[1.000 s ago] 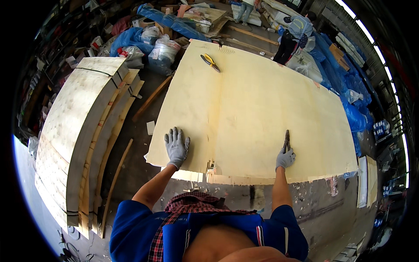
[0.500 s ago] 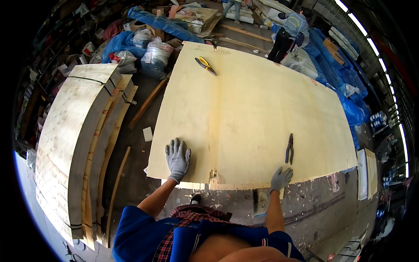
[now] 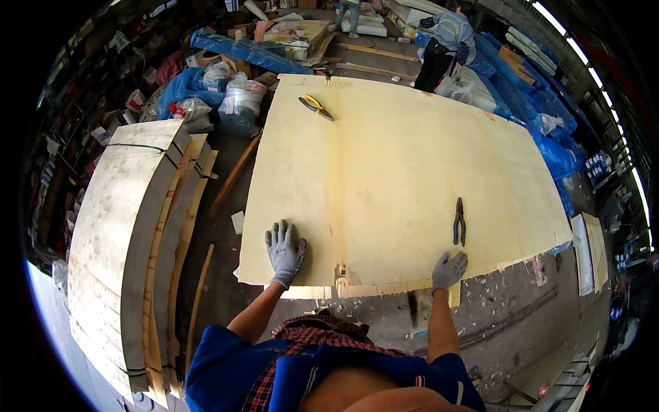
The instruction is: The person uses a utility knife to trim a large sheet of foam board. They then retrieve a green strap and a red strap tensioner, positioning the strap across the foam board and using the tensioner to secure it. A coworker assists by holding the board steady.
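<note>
A large pale plywood sheet [image 3: 398, 172] lies flat in front of me, its near edge rough and splintered. My left hand [image 3: 285, 255], in a grey work glove, rests on the sheet's near left part with fingers spread. At the near right edge, my gloved right hand [image 3: 449, 270] lies against the sheet with its fingers stretched out. Just beyond it are dark-handled pliers [image 3: 459, 222]. Another pair of pliers, with yellow and black handles [image 3: 316, 107], sits near the far left corner. Neither hand grips anything.
To the left stands a strapped stack of plywood sheets [image 3: 117, 226]. Filled plastic bags [image 3: 241, 103] and blue sheeting [image 3: 250, 55] lie beyond it. A co-worker [image 3: 445, 44] stands at the far right beside blue-wrapped goods [image 3: 504, 75]. Scraps litter the floor [image 3: 504, 309].
The view has shifted slightly, so the sheet and pliers sit a little differently in the picture. Both hands stay on the sheet, the right one a bit further onto its edge.
</note>
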The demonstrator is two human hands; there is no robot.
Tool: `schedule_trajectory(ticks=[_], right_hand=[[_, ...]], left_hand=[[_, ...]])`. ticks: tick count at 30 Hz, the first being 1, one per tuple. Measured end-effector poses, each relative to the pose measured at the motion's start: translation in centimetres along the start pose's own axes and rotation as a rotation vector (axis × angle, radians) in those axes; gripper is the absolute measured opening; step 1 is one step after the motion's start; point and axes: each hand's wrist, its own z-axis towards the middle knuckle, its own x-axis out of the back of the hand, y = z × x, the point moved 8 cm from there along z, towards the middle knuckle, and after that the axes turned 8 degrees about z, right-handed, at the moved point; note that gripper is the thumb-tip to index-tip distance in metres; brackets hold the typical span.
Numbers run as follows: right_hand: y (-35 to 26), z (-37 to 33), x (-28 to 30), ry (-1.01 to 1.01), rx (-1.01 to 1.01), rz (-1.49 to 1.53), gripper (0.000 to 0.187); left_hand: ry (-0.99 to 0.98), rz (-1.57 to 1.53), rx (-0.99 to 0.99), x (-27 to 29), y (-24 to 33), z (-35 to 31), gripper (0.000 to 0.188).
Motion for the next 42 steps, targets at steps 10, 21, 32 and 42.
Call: schedule_trajectory(ticks=[10, 21, 32, 42], right_hand=[[-0.2, -0.1, 0.1, 0.002, -0.014, -0.007, 0.056], [0.1, 0.1, -0.3, 0.026, -0.006, -0.015, 0.056], [0.1, 0.1, -0.4, 0.031, -0.010, -0.012, 0.056], [0.5, 0.0, -1.1, 0.039, 0.003, -0.028, 0.057]], left_hand=[[-0.022, -0.008, -0.013, -0.3, 0.1, 0.0, 0.056], [-0.010, -0.019, -0.005, -0.4, -0.2, -0.1, 0.057], [-0.017, -0.043, -0.003, -0.4, -0.2, -0.1, 0.056], [-0.011, -0.039, -0.012, -0.4, -0.3, -0.1, 0.057]])
